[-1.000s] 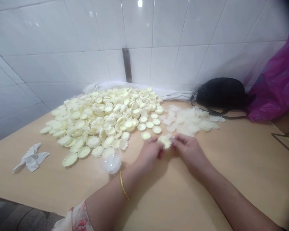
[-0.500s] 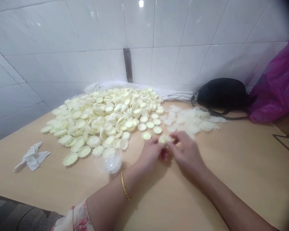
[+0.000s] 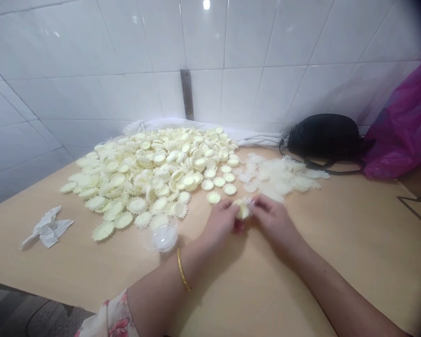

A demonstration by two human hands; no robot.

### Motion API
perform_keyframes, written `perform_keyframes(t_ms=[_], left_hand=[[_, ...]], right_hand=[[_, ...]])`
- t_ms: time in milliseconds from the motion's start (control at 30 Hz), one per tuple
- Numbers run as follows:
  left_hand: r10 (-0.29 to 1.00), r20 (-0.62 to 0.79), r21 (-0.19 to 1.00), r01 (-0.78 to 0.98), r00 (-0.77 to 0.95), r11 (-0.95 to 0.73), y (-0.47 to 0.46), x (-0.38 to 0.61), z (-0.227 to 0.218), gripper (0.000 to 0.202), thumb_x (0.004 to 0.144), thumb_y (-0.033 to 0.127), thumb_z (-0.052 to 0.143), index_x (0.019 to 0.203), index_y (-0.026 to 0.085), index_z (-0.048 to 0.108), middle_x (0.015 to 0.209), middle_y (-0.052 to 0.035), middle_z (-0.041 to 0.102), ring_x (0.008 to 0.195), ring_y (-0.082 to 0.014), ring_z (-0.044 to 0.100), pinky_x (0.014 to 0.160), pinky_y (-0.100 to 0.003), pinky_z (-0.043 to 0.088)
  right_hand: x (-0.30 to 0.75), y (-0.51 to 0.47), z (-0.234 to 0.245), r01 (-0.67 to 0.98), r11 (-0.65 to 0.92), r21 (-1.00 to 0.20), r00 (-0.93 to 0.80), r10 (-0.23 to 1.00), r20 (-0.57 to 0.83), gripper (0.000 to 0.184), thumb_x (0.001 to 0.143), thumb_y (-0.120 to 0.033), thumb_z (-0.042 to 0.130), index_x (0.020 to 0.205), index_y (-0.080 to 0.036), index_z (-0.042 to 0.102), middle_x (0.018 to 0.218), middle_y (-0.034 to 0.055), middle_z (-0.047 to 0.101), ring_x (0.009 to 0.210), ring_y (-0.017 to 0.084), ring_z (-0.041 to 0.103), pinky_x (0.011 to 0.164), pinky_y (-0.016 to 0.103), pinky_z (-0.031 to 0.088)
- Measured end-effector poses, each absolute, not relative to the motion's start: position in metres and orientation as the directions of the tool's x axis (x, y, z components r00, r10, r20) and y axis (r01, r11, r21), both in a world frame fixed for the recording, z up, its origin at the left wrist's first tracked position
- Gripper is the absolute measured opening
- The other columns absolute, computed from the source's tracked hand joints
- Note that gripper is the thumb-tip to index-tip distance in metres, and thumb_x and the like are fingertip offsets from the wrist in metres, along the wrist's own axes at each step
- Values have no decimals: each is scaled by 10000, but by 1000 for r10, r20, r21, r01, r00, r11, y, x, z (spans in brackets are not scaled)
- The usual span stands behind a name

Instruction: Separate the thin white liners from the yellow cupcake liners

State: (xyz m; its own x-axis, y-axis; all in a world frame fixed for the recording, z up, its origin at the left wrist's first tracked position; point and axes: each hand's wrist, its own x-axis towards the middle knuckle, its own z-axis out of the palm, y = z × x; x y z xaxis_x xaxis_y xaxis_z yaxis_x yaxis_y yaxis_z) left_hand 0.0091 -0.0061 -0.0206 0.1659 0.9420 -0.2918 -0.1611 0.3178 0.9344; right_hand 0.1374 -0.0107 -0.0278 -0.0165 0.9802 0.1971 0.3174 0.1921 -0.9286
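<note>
Between my two hands is a small pale yellow and white flower-shaped piece (image 3: 244, 207) with frilled edges, held just above the table. My left hand (image 3: 221, 221) pinches its left side, and my right hand (image 3: 271, 216) grips its right side with thumb and forefinger. Beyond the left hand spreads a large heap of pale yellow scalloped discs (image 3: 161, 168), with several lying singly at its right edge. Past the right hand lies a flatter pile of whitish translucent petal discs (image 3: 277, 175). A clear plastic cup (image 3: 164, 236) with whitish contents stands left of my left wrist.
A crumpled tissue (image 3: 49, 228) lies at the left on the wooden table (image 3: 284, 299). A black bag (image 3: 324, 135) and a pink plastic bag (image 3: 403, 126) are at the back right. White cloth (image 3: 259, 138) runs along the tiled wall.
The flower-shaped piece has turned and shows more of its frilled side. My right hand has shifted slightly, its fingers drawn closer around the edge; the left hand stays nearly in place.
</note>
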Motion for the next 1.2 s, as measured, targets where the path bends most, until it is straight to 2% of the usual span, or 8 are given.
perform_keyframes(t_ms=[100,300,367,533,700,833,967,1200], left_hand=[[942,-285,938,-153,177,312,-9,10,-21,45,695,130,507,675,163,485,500,-17,526,391,-106,479,411,-231,390],[917,-288,910,-219,277,351,-14,12,-17,118,654,66,488,615,164,434,489,-20,532,421,-118,516,452,-248,435],[913,-301,900,-234,275,367,-14,12,-16,104,654,73,490,617,159,446,479,-16,524,411,-117,512,454,-254,442],[914,-352,880,-261,200,396,-13,12,-10,39,715,147,492,718,165,457,479,-19,539,393,-118,502,430,-241,421],[922,-333,890,-258,198,377,-11,10,-16,59,705,140,482,750,163,451,486,-21,541,398,-124,504,444,-254,425],[933,-309,900,-258,186,350,-8,8,-21,72,701,163,508,721,170,440,507,-17,536,400,-121,498,437,-251,410],[937,-319,889,-297,143,348,-8,8,-19,119,661,109,525,679,174,427,494,9,499,397,-104,474,426,-231,391],[932,-340,873,-327,128,363,-10,10,-12,131,650,73,541,613,155,445,479,15,465,428,-91,463,449,-227,401]], right_hand=[[136,-11,-28,335,183,-924,-59,983,173,179,743,-373,540,699,-201,525,596,-6,562,566,155,518,527,269,387],[129,-16,-25,586,230,-777,-9,961,277,124,775,-265,465,668,-221,421,576,-12,503,570,159,496,530,273,378],[128,-17,-24,617,235,-751,-13,957,289,127,791,-253,436,672,-221,406,574,-12,490,576,161,493,533,271,375],[129,-17,-24,510,263,-819,-73,962,264,163,825,-272,414,683,-206,462,601,-1,537,598,154,509,552,267,389],[129,-17,-25,443,229,-867,-99,973,207,194,832,-310,433,694,-201,516,595,1,560,580,156,535,550,276,411],[129,-20,-22,402,258,-878,-155,965,213,149,804,-323,497,809,-196,574,696,31,614,665,182,584,601,297,448],[129,-22,-20,416,280,-866,-173,958,227,145,754,-308,560,843,-194,567,789,49,638,711,189,592,632,306,460],[124,-22,-20,447,222,-866,-101,975,198,96,745,-284,552,771,-202,508,731,24,626,642,167,575,581,285,447]])
